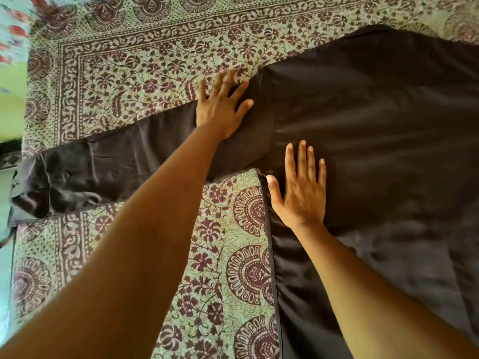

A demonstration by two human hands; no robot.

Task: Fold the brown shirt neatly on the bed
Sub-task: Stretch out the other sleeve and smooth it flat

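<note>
Patterned bedspread (124, 73) (green, maroon floral print)

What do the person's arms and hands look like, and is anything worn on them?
Both forearms are bare up to the edge of the picture: no sleeves show. The left hand and the right hand have no gloves, rings, watch or bracelet in view. The fingernails are short and unpainted.

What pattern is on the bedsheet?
Maroon floral and paisley block print on pale green bedsheet, clearest in the head view.
</note>
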